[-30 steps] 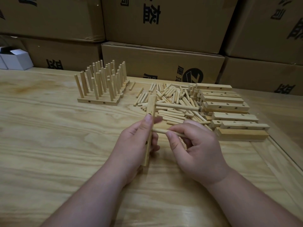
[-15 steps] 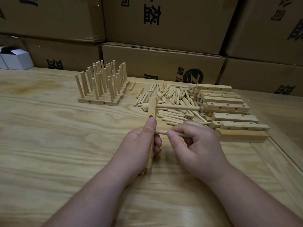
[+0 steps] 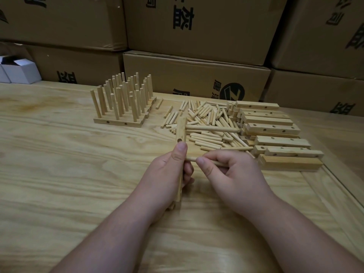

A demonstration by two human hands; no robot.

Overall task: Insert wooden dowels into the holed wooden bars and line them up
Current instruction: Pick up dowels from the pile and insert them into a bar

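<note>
Dowel [image 3: 211,162] sits pinched in the right hand [image 3: 234,174], its tip at the side of the bar [image 3: 181,134] that the left hand [image 3: 169,174] grips on end above the table [image 3: 59,164]; whether it has entered a hole I can't quite tell. Best keep the bar steady and push the dowel square, not slanted, as the one [image 3: 212,129] higher up stands. Boxes [image 3: 197,79] behind carry black Chinese characters and a round Z mark, partly hidden.
</note>
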